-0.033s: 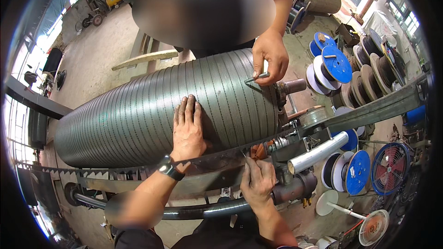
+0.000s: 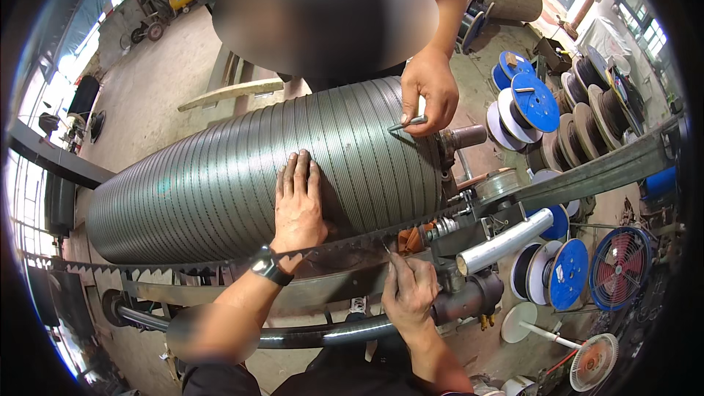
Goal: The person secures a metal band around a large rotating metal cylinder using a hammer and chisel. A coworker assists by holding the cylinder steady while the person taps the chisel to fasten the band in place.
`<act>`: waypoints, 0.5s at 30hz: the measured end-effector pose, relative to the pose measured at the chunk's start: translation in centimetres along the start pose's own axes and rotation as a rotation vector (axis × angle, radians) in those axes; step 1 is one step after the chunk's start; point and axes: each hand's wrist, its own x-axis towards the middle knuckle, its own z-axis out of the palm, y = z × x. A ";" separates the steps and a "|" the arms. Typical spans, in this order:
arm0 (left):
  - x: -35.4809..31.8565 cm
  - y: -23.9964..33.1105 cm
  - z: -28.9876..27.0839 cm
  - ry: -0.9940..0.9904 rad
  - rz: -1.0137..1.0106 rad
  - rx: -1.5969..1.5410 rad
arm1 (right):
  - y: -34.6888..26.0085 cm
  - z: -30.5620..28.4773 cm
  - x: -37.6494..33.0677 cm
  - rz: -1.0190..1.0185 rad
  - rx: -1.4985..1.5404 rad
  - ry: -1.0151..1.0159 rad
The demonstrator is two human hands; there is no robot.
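My left hand (image 2: 299, 209) lies flat, fingers stretched out, on a large grey metal roller (image 2: 220, 183) wound with fine grooved bands. A dark watch sits on that wrist. Below and to the right, my right hand (image 2: 412, 290) is closed in a pinch on a thin pointed tool (image 2: 389, 248), most of it hidden by the fingers. A dark toothed strip (image 2: 198, 268) runs along the roller's near side, by my left wrist. Across the roller, another person's hand (image 2: 433, 92) holds a short metal punch-like rod (image 2: 411, 124), its tip at the roller's right end.
A metal beam (image 2: 594, 172) and a silver tube (image 2: 506, 242) stand to the right. Cable reels (image 2: 539, 103) and a red-bladed floor fan (image 2: 620, 268) are beyond them. A black curved bar (image 2: 323, 336) crosses in front of me. A wooden plank (image 2: 231, 93) lies behind the roller.
The toothed strip's left part sits slightly higher, closer against the roller. Both my hands and the other person's hand stay in place.
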 end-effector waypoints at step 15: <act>-0.4 0.5 -0.5 0.092 0.011 -0.041 | 1.8 -2.8 -3.0 -0.048 0.149 -0.170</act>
